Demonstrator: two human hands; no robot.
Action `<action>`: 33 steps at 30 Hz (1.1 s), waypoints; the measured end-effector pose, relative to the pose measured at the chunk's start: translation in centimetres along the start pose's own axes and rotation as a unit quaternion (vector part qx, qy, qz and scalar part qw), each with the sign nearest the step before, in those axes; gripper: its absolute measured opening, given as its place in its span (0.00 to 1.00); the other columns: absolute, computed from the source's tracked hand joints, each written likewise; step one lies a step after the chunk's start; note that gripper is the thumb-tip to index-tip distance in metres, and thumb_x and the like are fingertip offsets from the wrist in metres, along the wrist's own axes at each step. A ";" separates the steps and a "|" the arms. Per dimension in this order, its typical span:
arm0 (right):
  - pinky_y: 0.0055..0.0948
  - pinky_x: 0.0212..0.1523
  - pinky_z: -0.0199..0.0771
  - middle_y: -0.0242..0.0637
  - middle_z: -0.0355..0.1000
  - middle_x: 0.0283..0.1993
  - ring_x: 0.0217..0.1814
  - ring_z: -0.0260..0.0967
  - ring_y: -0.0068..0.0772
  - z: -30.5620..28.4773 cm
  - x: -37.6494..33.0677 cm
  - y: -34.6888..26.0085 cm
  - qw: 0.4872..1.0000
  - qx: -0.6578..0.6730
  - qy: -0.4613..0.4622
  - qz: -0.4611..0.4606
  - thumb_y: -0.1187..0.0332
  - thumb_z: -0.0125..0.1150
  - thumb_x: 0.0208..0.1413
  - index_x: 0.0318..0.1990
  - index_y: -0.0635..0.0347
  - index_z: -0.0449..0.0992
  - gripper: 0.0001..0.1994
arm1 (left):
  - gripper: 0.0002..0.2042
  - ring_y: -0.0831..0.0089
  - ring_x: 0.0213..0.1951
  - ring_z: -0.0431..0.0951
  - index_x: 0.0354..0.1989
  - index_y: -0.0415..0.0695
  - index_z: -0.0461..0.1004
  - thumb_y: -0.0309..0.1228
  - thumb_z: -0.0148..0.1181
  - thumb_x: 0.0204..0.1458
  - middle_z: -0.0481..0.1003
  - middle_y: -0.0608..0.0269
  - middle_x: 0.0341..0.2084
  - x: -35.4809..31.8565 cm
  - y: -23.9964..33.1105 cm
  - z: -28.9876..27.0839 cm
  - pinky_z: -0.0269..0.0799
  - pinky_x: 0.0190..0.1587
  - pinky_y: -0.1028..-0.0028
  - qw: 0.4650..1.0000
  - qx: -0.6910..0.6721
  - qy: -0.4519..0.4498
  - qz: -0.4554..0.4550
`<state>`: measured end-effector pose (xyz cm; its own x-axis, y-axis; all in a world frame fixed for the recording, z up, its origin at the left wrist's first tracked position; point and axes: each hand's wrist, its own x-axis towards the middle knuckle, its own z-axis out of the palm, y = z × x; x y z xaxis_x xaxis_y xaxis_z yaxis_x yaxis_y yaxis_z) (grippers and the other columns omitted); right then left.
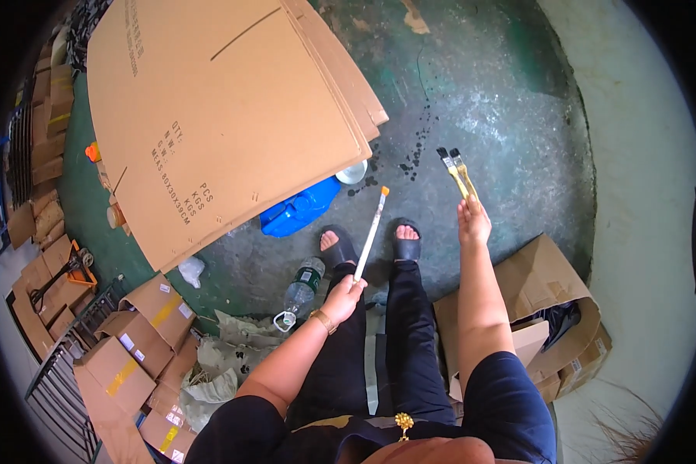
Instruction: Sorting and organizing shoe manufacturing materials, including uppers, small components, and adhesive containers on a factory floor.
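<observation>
Several cardboard sheets [232, 116] are stacked ahead and left of both hands, with a blue jug [301, 207] by their near edge and a clear bottle [301, 292] just left of the left hand [343, 300]. That hand grips one long white brush [371, 236], a white bowl [352, 172] ahead of it. Farther right, the right hand [474, 224] pinches two short brushes [458, 174] together. All three are picked up; none touches the sheets, so no brushing seems under way; whether the bristles are wet, I cannot tell.

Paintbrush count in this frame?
3: a white-handled paintbrush in the left hand; a dark-bristled paintbrush and another beside it in the right hand. Others may be hidden under the cardboard sheets.
</observation>
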<state>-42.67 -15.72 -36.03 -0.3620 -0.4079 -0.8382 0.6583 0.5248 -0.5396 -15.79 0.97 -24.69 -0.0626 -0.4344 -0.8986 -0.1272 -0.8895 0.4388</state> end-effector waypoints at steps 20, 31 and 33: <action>0.22 0.32 0.71 0.31 0.68 0.28 0.28 0.67 0.23 18.9 -4.5 -13.9 0.986 -0.059 -0.099 -0.122 0.71 0.55 0.51 0.39 0.63 0.69 0.08 | 0.15 0.54 0.26 0.71 0.31 0.40 0.63 0.42 0.46 0.53 0.69 0.50 0.22 -5.0 11.2 -0.6 0.63 0.28 0.62 0.988 0.049 -0.113 0.098; 0.25 0.31 0.72 0.33 0.68 0.30 0.29 0.68 0.27 52.4 12.5 -27.8 0.933 -0.136 -0.301 -0.146 0.71 0.56 0.51 0.38 0.62 0.69 0.08 | 0.13 0.76 0.18 0.61 0.28 0.42 0.61 0.40 0.47 0.55 0.62 0.67 0.14 8.3 31.6 3.1 0.59 0.22 0.73 0.973 -0.179 0.066 0.128; 0.26 0.31 0.72 0.34 0.67 0.31 0.31 0.67 0.28 58.0 15.4 -27.1 0.933 -0.151 -0.304 -0.116 0.71 0.55 0.52 0.38 0.62 0.67 0.08 | 0.11 0.81 0.16 0.59 0.29 0.44 0.61 0.39 0.46 0.55 0.59 0.71 0.14 10.3 34.1 4.4 0.56 0.18 0.77 0.952 -0.275 0.111 0.079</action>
<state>-27.79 -79.58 -29.76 0.0307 -0.8377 -0.5452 0.3592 0.5183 -0.7761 -25.15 -33.23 -18.94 0.1807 -0.5340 -0.8259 0.4084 -0.7232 0.5570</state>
